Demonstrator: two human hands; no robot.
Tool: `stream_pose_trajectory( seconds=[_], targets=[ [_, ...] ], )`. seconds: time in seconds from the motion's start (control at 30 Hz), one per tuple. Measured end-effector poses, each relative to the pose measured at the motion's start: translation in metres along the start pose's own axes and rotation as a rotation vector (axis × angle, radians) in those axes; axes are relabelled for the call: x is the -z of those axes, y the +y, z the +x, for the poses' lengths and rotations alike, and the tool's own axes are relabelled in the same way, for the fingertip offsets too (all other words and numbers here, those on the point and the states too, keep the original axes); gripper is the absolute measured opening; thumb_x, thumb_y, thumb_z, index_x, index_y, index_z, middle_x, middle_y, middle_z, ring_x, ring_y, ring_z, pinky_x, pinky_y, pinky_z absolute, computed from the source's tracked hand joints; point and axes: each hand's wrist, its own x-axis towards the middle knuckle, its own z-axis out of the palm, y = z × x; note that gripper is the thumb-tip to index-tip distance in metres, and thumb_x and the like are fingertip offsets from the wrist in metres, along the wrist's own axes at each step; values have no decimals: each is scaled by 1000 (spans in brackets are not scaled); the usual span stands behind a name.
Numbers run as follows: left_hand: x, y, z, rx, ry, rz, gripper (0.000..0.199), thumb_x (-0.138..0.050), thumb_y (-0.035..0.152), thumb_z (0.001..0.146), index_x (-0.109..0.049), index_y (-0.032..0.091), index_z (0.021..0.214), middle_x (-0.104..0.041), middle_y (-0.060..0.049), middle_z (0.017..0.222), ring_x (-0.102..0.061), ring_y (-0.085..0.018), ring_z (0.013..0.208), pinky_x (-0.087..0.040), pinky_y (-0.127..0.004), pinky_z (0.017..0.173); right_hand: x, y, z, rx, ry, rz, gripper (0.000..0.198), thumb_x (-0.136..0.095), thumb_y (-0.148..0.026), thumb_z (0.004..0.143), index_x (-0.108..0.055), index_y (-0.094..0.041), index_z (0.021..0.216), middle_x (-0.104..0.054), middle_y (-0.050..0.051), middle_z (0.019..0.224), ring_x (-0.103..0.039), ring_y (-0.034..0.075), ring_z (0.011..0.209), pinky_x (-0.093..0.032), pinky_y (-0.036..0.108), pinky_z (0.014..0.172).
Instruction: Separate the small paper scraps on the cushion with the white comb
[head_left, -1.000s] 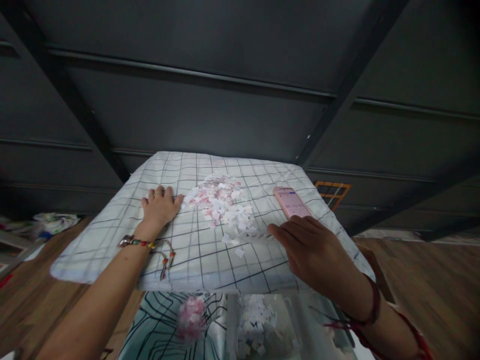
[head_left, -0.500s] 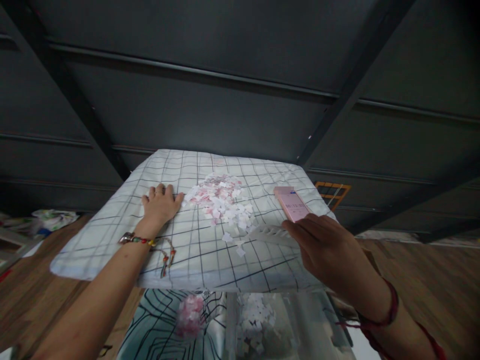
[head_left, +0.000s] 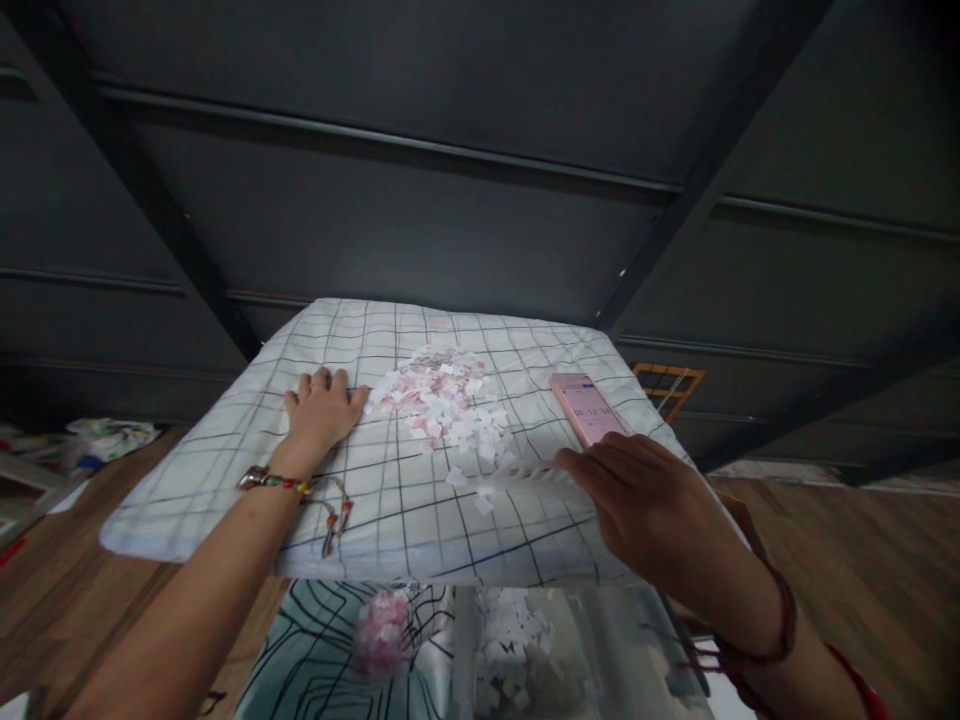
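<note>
My left hand point(head_left: 324, 408) lies flat on the checked cloth point(head_left: 360, 500), fingers spread, its thumb side beside a loose pile of small white and pink paper pieces point(head_left: 442, 400). In my right hand point(head_left: 645, 490), closed, is the end of a slim whitish tool with a row of slots point(head_left: 532, 474); blur hides its exact kind. The tool's tip is at the near edge of the pile, close to a few stray paper pieces point(head_left: 484, 503). Just beyond my right fingers lies a pink phone point(head_left: 589, 408) with a running timer on its screen.
Below the table's front edge stands a clear plastic container point(head_left: 465, 650) with white paper pieces inside. Left of it, a pink bundle point(head_left: 381, 630) rests on teal patterned fabric point(head_left: 300, 650). A dark panelled wall point(head_left: 420, 220) rises behind the table.
My right hand and the slotted tool have shifted slightly left and toward me. My left hand stays in place. The phone's timer has advanced.
</note>
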Motion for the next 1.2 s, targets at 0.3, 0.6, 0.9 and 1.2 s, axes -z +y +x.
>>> stream_pose_trajectory(
  seconds=[0.3, 0.6, 0.9, 1.2],
  targets=[
    [1, 0, 0, 5, -8, 6, 61, -22, 49, 89, -40, 13, 134, -33, -18, 145, -24, -38, 134, -23, -57, 105, -1, 1, -2, -13, -4, -18, 30, -41, 0, 76, -64, -12, 91, -62, 5, 69, -53, 17, 67, -43, 31, 61],
    [-1, -1, 1, -3, -19, -13, 61, -22, 51, 89, -41, 13, 134, -32, -19, 145, -24, -40, 134, -23, -58, 104, 0, 1, -6, -40, 23, 36, 29, -42, -1, 78, -64, -10, 93, -63, 7, 72, -54, 18, 69, -47, 33, 63],
    [-1, -1, 1, -9, -5, 15, 58, -23, 49, 90, -40, 15, 133, -33, -17, 145, -25, -38, 134, -24, -57, 104, 1, 1, -7, 1, 27, 122, 30, -40, 0, 77, -64, -12, 91, -64, 6, 73, -53, 15, 68, -47, 30, 64],
    [0, 0, 0, 3, 0, 12, 59, -23, 49, 89, -42, 14, 133, -34, -17, 145, -25, -38, 134, -24, -56, 104, -7, 4, -7, 26, 40, 214, 33, -37, 4, 76, -63, -13, 88, -64, 4, 71, -53, 15, 67, -46, 30, 63]
  ],
)
